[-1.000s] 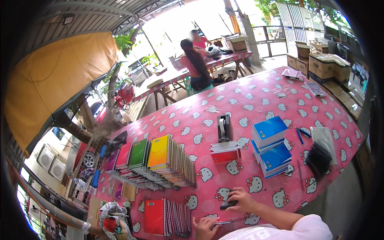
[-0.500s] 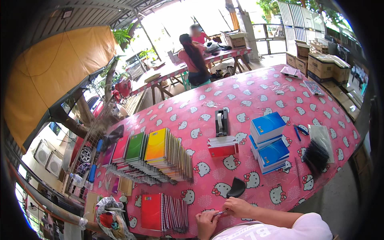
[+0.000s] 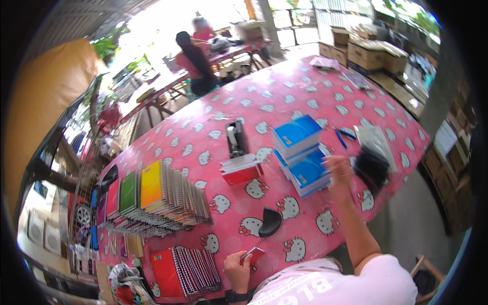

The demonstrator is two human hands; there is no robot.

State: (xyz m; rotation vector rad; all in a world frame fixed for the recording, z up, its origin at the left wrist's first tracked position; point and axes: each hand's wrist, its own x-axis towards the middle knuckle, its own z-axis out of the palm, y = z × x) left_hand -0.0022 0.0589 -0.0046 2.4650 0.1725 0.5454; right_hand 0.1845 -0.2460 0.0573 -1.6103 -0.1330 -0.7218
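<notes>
My left hand (image 3: 237, 270) is closed on a small red notebook (image 3: 252, 255) near the table's front edge, with its bound edge tilted up. My right hand (image 3: 339, 175) is stretched out over the table, between a stack of blue notebooks (image 3: 300, 134) and a bundle of black binding coils (image 3: 372, 166). Motion smears its fingers, so I cannot see whether they hold anything. Left of my left hand lies a row of red spiral notebooks (image 3: 170, 274). A black curved piece (image 3: 270, 222) rests on the pink tablecloth in front of me.
Stacked yellow (image 3: 151, 185), green and purple spiral notebooks stand at the left. A tape dispenser (image 3: 235, 138) is behind small red notebooks (image 3: 241, 170). Blue tools (image 3: 341, 138) and a clear plastic sheet (image 3: 376, 140) lie at the right. Two people sit at a far table; cardboard boxes (image 3: 366, 55) stand beyond.
My right hand has left the small notebook and moved forward and right, beside the blue notebooks. My left hand keeps hold of the notebook. The whole view has swung to the right.
</notes>
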